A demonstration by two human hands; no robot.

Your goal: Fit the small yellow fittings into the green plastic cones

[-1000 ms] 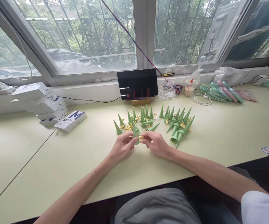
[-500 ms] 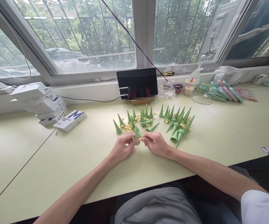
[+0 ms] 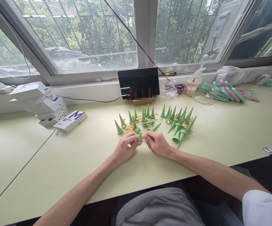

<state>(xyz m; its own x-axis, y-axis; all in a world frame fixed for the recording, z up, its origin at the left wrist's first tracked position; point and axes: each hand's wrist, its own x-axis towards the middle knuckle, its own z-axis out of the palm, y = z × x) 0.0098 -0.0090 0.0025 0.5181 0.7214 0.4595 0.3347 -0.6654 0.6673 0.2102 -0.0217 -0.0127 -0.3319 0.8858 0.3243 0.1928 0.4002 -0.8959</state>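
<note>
My left hand (image 3: 124, 147) is closed around a green plastic watering spike (image 3: 139, 137), whose cone points up and away from me. On its right side a small yellow valve (image 3: 143, 140) sticks out. The fingertips of my right hand (image 3: 158, 144) are pinched together right beside that valve; they partly hide what is between them. Just beyond my hands lie loose yellow valves (image 3: 129, 128) and several green spikes, some upright, like the far-left spike (image 3: 118, 128). More spikes are piled to the right of my right hand, among them a tilted spike (image 3: 183, 134).
A dark tablet (image 3: 138, 84) leans on a small stand by the window. White boxes (image 3: 43, 102) are stacked at the left, with a single box (image 3: 71, 121) in front. To the back right are a bagged cup (image 3: 192, 86), a coiled white cable (image 3: 203, 98) and teal and pink packets (image 3: 229, 91).
The held spike has tipped, so its cone looks shorter and the yellow valve shows more plainly at its side. Both hands stay in nearly the same place.
</note>
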